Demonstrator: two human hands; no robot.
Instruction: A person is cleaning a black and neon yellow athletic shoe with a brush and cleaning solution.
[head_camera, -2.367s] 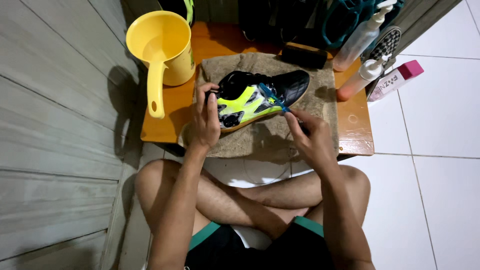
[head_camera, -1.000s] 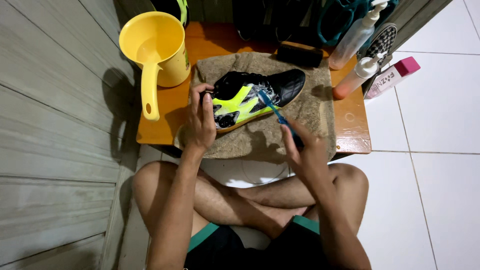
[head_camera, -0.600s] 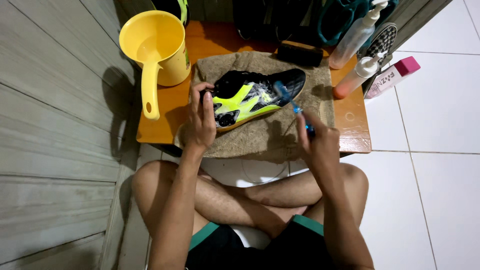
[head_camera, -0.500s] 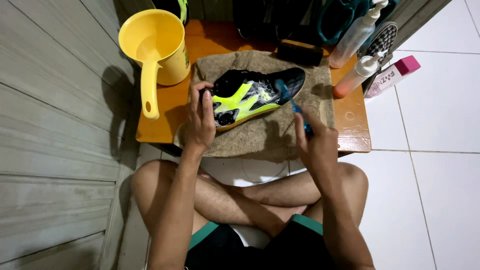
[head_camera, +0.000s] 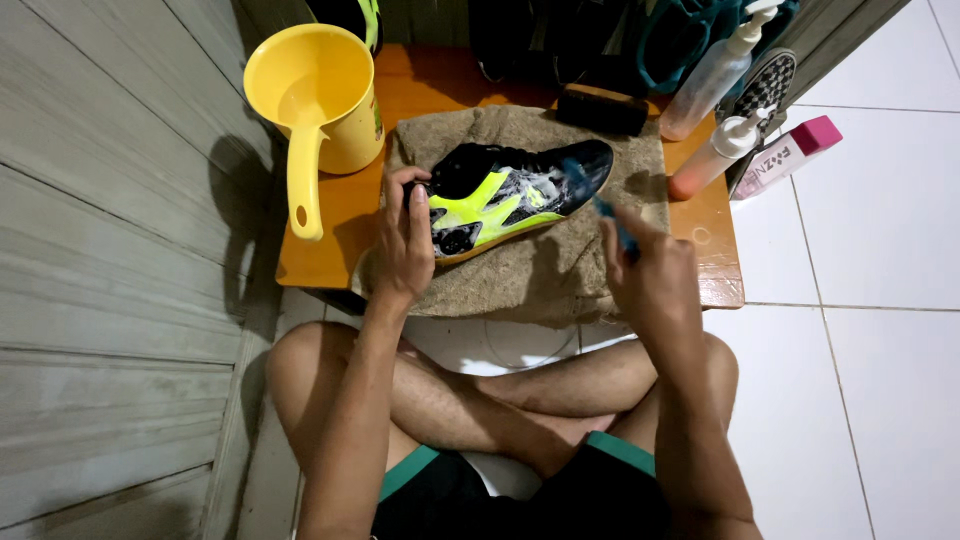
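The black and neon shoe lies on a brown towel mid-table, a wall close on the left. The left hand clasps its heel; the right hand closes around a blue toothbrush touching its toe.

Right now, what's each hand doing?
Left hand: closed on the heel of the shoe, steadying it on the towel.
Right hand: closed on a blue brush at the shoe's toe.

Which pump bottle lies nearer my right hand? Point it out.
The shorter pump bottle with orange liquid at its base, nearer the right hand; the taller clear bottle stands farther back.
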